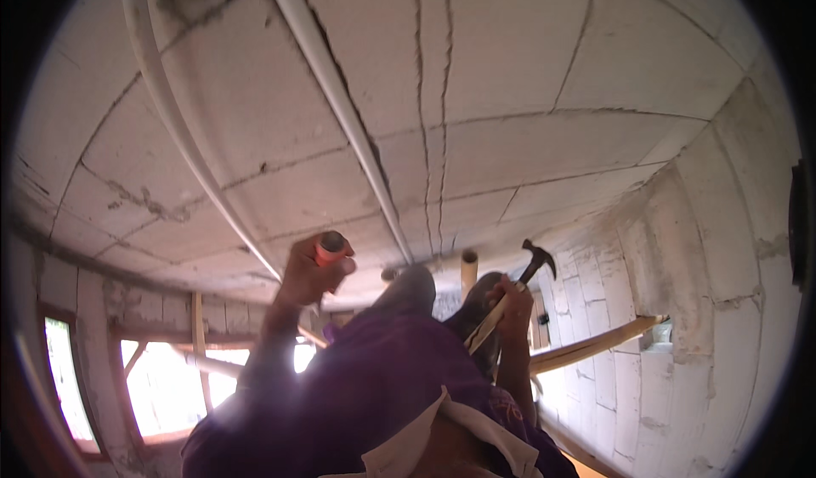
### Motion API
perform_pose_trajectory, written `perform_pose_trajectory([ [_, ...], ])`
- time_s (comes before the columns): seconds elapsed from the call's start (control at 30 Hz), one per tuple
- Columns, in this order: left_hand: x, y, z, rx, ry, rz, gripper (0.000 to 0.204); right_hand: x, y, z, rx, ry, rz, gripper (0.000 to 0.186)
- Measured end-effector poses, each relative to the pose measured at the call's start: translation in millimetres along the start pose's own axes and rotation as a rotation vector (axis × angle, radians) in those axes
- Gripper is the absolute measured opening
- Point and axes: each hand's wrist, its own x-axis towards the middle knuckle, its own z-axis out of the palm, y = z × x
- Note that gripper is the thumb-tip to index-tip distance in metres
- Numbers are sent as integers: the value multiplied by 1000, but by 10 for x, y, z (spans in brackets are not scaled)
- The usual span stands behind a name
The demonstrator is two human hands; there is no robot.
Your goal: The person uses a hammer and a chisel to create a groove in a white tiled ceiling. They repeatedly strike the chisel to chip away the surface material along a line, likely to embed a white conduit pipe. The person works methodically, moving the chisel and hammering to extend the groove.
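Hammer (pixel 534 267) is in the right hand (pixel 512 302), fist wrapped round its pale wood handle, dark claw head up near the ceiling (pixel 510 79), just below the block joints. Left hand (pixel 308 272) is raised too, fingers closed tight round an orange-handled tool (pixel 330 247) w/ a dark end; can't tell what kind of tool it is. The tool's end sits close under the ceiling, beside the thin white pipe (pixel 340 96) that runs across the ceiling from the top edge down toward the hands. A 2nd white pipe (pixel 170 113) curves along the ceiling further left. Both arms are in purple sleeves (pixel 357 384), filling the bottom centre of the view. Between the hands, a short pale tube end (pixel 468 265) shows, near the hammer hand. Ceiling is grey block w/ cracked mortar lines. Right wall (pixel 731 291) is the same block, a wood pole (pixel 595 345) leaning across it. Bright window (pixel 166 384) at the lower left.
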Motion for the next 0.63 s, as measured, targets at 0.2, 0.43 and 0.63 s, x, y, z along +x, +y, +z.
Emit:
perform_pose_trajectory([
  [0.2,410,-149,510,-241,-52,-120,25,-314,-357,368,209,-126,128,13],
  [0.43,514,498,563,-369,-490,32,38,-39,-479,406,-283,120,-87,23],
  [0.63,438,964,544,-102,-537,543,38,103,-791,23,-402,190,-321,33],
])
